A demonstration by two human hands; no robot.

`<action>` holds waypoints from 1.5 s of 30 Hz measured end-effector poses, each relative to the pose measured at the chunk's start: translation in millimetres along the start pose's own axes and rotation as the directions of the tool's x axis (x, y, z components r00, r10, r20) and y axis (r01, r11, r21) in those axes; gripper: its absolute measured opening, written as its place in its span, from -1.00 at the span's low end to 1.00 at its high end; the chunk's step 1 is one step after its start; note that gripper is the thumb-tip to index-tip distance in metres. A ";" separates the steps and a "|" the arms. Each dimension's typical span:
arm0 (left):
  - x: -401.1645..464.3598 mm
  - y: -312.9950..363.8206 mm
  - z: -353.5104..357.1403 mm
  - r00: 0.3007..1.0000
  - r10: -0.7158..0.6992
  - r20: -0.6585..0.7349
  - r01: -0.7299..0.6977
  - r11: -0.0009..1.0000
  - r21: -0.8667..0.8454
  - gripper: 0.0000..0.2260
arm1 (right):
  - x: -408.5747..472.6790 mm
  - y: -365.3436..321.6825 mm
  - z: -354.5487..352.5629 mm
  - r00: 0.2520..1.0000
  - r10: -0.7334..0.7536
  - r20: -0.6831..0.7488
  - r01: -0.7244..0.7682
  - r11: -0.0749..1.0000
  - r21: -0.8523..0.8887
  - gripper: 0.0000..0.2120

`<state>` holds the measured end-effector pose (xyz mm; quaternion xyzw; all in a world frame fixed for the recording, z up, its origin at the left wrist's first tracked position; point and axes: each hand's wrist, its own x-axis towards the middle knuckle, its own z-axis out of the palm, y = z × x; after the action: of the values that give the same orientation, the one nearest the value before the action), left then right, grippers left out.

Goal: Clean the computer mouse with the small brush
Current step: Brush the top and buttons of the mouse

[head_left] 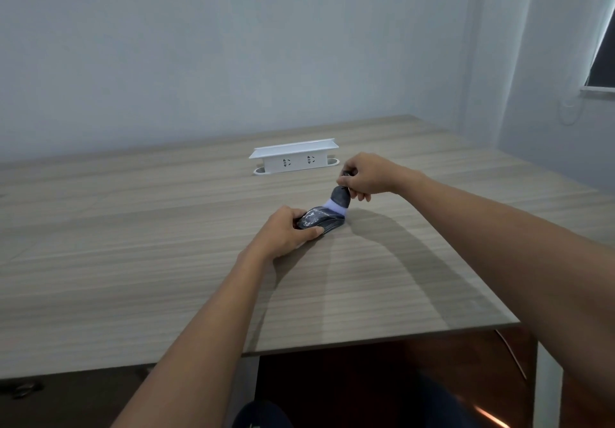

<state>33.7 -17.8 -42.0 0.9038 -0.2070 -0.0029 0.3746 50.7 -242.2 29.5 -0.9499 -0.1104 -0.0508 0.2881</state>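
A dark computer mouse (321,221) lies on the wooden table (133,261) near its middle. My left hand (286,233) grips the mouse's near end from the left, thumb along its side. A small brush (340,199) with a dark body and pale bristles stands tilted over the mouse's far end, its bristles touching the mouse. My right hand (366,176) pinches the brush's handle from above and from the right.
A white power socket box (294,156) stands on the table behind the hands. The table's front edge (382,341) runs close below my forearms. A wall rises behind the table, and a window (604,61) shows at the far right.
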 end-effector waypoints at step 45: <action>1.7 -0.8 -5.0 0.986 -0.165 -0.029 0.160 0.980 -0.120 -0.61 | 3.6 -9.3 0.2 0.990 -0.137 -0.006 0.136 0.983 -0.125 -0.85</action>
<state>36.4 -14.5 -38.7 0.8939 -0.1247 -0.0279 0.4296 52.0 -233.9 34.9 -0.9558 -0.1697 -0.0842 0.2250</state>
